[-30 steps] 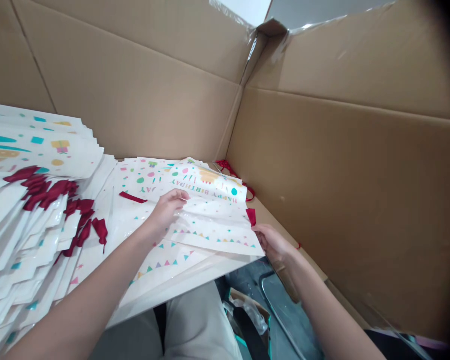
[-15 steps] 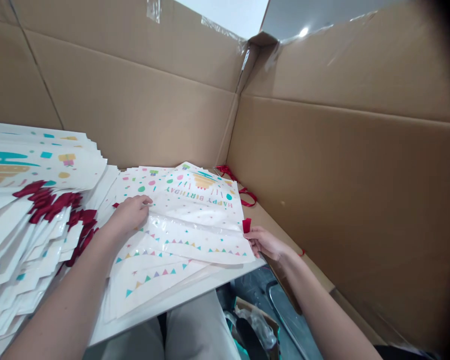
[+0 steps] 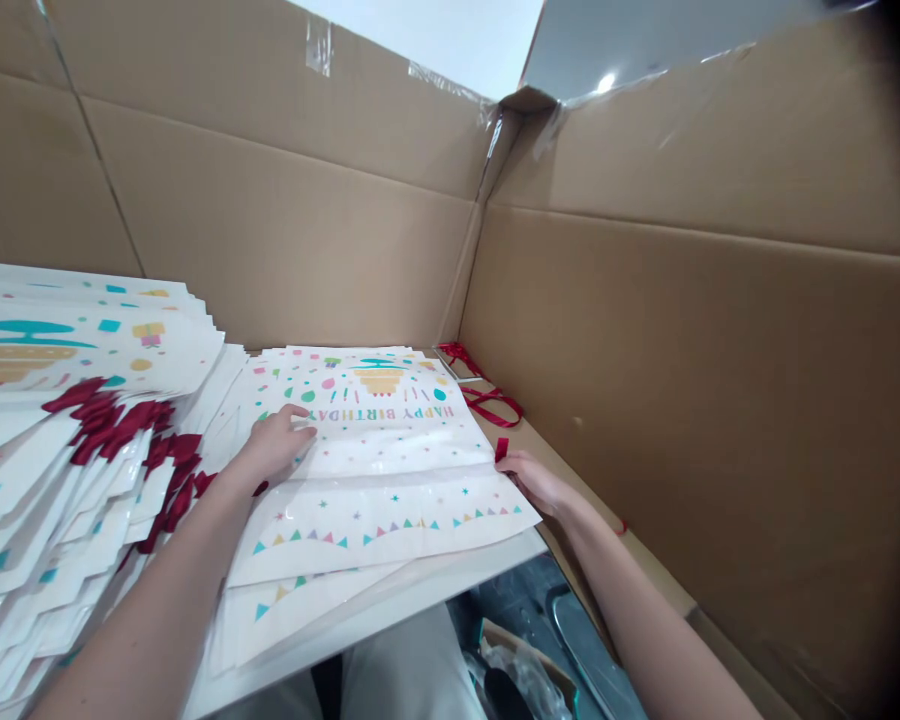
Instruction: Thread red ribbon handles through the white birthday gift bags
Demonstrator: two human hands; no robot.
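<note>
A white bag [image 3: 397, 450] printed with a cake, bunting and upside-down "HAPPY BIRTHDAY" lies flat on top of similar bags. My left hand [image 3: 279, 445] rests at its left edge, thumb and forefinger apart, with a bit of red ribbon showing under the wrist. At the right edge my right hand [image 3: 532, 480] pinches a short red ribbon [image 3: 502, 448] that sticks up from the bag's side; some of those fingers are hidden. To the left is a thick pile of the same bags [image 3: 67, 510] with dark red ribbon ends [image 3: 127, 420] bunched along it.
Tall cardboard walls [image 3: 285, 220] meet in a corner behind the bags. Loose red ribbon [image 3: 495, 405] lies by the right wall. Below the white board's edge [image 3: 390, 615] are my legs and a small box [image 3: 529, 660] holding clear plastic.
The top bag has spread out flat and lies squarer on the stack, its lower right corner farther right. Both hands stay at its sides, the right still pinching the ribbon.
</note>
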